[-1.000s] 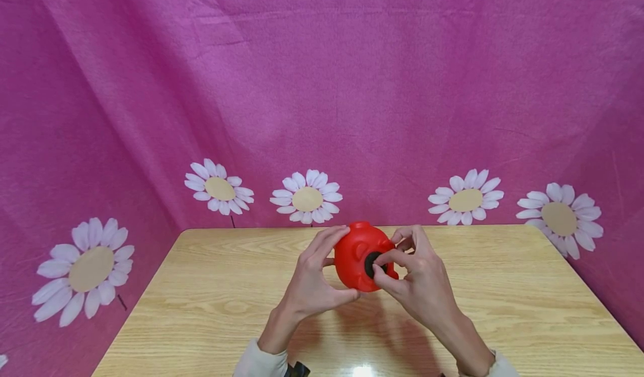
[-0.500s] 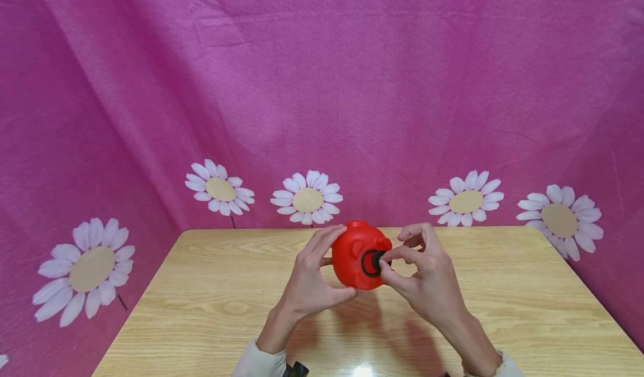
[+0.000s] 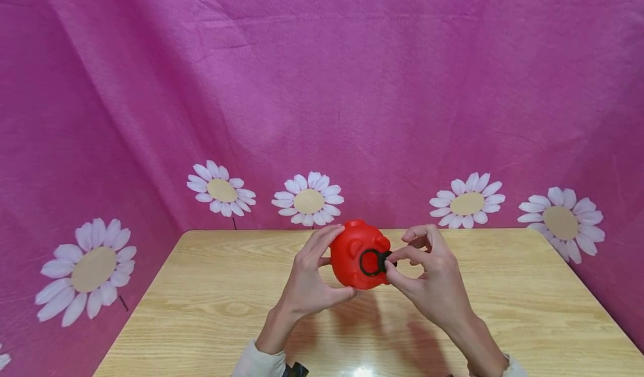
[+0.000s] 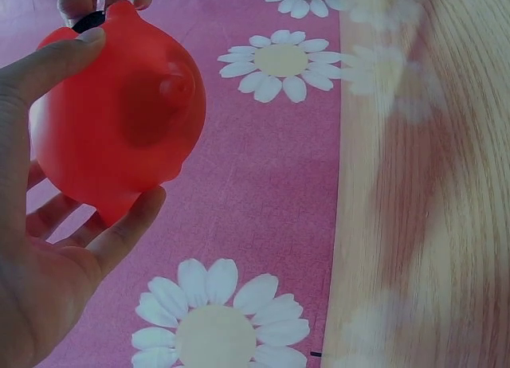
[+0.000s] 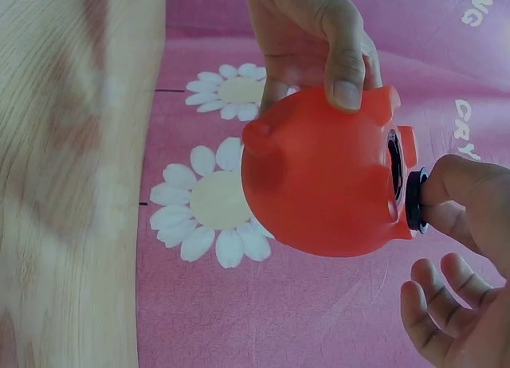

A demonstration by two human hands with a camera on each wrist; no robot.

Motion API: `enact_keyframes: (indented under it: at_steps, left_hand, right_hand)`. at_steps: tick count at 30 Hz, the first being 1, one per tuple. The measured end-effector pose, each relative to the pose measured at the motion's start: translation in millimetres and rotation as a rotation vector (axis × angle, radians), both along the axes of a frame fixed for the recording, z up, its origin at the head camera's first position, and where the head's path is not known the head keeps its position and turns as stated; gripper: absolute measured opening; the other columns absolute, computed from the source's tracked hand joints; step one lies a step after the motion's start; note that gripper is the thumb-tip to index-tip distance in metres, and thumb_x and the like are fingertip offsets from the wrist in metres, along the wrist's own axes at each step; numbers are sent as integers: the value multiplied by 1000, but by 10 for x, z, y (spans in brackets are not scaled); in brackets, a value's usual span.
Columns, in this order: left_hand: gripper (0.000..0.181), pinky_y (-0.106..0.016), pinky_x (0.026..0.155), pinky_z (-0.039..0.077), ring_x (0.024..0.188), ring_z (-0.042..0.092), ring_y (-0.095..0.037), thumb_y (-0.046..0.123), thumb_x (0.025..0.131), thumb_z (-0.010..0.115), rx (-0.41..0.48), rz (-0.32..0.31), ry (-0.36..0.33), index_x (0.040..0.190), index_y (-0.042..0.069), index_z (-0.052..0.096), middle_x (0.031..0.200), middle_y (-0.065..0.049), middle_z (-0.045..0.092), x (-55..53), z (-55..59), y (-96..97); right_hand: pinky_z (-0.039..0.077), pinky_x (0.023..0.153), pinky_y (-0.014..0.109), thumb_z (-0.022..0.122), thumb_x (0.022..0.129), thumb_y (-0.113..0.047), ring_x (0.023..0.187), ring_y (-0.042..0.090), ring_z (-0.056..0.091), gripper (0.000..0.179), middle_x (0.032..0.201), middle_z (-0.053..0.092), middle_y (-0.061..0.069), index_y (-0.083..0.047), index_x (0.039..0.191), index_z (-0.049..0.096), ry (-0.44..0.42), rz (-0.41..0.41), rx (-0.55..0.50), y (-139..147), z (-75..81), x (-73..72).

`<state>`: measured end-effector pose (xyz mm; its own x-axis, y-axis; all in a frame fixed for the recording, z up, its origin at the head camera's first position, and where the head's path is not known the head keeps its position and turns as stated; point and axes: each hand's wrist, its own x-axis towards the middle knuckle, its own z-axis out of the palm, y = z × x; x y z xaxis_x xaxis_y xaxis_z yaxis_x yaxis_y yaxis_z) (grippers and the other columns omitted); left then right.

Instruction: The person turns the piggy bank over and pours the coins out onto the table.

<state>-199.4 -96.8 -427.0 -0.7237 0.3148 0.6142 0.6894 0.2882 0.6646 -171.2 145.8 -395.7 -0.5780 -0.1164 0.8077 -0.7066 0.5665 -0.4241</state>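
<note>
A red piggy bank (image 3: 347, 265) is held above the table by my left hand (image 3: 313, 282), its thumb at the near side and fingers at the far side. Its underside, with stubby feet, faces right and shows a round hole with a black rim (image 5: 394, 165). Thumb and index finger of my right hand (image 3: 431, 282) pinch a small black plug (image 5: 415, 201), just off the hole; the other fingers are loosely bent. In the left wrist view, the bank's red body (image 4: 119, 121) covers most of the right hand.
The wooden table (image 3: 231, 287) lies under both hands. A pink cloth (image 3: 352, 97) with white daisies and pale letters hangs behind and at the sides. A black strap (image 3: 296, 370) shows at the left wrist.
The right hand has pulled the black plug out of the bank's underside and moved it right, uncovering the hole. The left hand and bank have shifted slightly left.
</note>
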Motion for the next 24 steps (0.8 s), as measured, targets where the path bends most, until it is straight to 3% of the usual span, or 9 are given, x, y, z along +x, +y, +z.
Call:
enact_keyframes:
  at_steps: [8, 24]
  left_hand:
    - [95, -23, 85, 65, 136, 60, -28, 13, 71, 96, 3, 1, 7, 156, 17, 54, 154, -7, 56, -8, -9, -8]
    - [95, -24, 85, 65, 136, 60, -27, 14, 71, 96, 21, 0, 3, 155, 17, 54, 155, -7, 56, -1, 4, 2]
  right_hand:
    - [51, 71, 8, 89, 71, 5, 92, 8, 59, 30, 110, 62, 1, -22, 79, 81, -42, -15, 12, 57, -5, -11]
    - [49, 71, 9, 89, 69, 6, 96, 0, 55, 30, 108, 61, 1, -21, 79, 81, -40, -68, 24, 388, -95, 2]
